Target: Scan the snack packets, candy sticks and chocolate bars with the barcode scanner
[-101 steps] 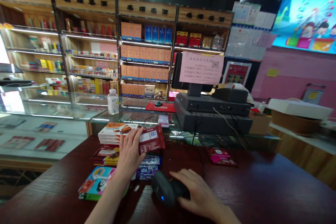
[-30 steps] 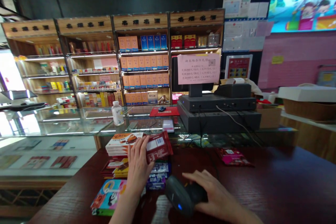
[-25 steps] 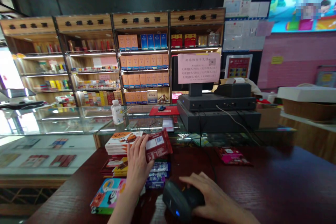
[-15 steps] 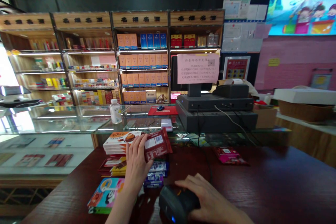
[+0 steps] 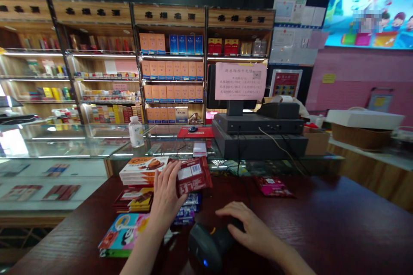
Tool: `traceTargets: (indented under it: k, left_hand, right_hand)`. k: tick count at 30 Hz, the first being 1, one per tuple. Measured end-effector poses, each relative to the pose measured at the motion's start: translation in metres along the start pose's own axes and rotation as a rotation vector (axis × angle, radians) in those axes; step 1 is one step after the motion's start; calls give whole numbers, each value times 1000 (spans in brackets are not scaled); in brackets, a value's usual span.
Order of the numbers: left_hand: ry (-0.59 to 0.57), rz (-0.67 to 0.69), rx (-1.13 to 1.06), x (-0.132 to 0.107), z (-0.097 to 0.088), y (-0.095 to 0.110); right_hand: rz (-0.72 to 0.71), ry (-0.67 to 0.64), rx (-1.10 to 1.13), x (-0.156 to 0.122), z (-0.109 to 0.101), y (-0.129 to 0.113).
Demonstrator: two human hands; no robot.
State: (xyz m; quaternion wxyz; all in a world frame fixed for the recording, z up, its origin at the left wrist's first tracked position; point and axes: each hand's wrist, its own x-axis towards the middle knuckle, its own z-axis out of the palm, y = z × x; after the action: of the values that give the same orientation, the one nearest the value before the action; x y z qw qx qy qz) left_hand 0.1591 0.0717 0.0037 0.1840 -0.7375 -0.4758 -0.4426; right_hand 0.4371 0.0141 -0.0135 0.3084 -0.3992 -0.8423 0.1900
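Note:
My left hand (image 5: 164,197) is shut on a dark red snack packet (image 5: 192,176), holding it upright with the barcode side facing me. Just behind it stands a stack of orange-and-white boxed snacks (image 5: 143,171), with yellow-and-red chocolate packs (image 5: 132,200) in front of that. Blue-purple packets (image 5: 187,210) and a colourful cartoon box (image 5: 122,233) lie near my left wrist. My right hand (image 5: 253,227) rests on the handle of a black handheld barcode scanner (image 5: 206,244), its blue light showing. A pink packet (image 5: 273,187) lies further right.
All this lies on a dark red wooden counter (image 5: 306,219). Behind it stand a glass display case (image 5: 64,146), a plastic bottle (image 5: 136,132), a black till (image 5: 258,131) with a pink notice (image 5: 240,80), and shelves of boxed goods (image 5: 171,68).
My right hand's fingers have shifted up and forward on the scanner. My left hand still grips the red packet. The whole scene has shifted slightly up and left in view.

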Motion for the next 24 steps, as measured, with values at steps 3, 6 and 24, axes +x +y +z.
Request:
traceTargets:
  k: [3,6,24]
  left_hand:
    - [-25,37,-27,1,-1,1]
    - [-67,98,-60,1,-3,3]
    - [-250,157,-270,0,-7,30]
  right_hand:
    - [-57,212,-64,3,4,16]
    - [-168,434,-196,7,5,26]
    - [-424,776,-500,27,-5,10]
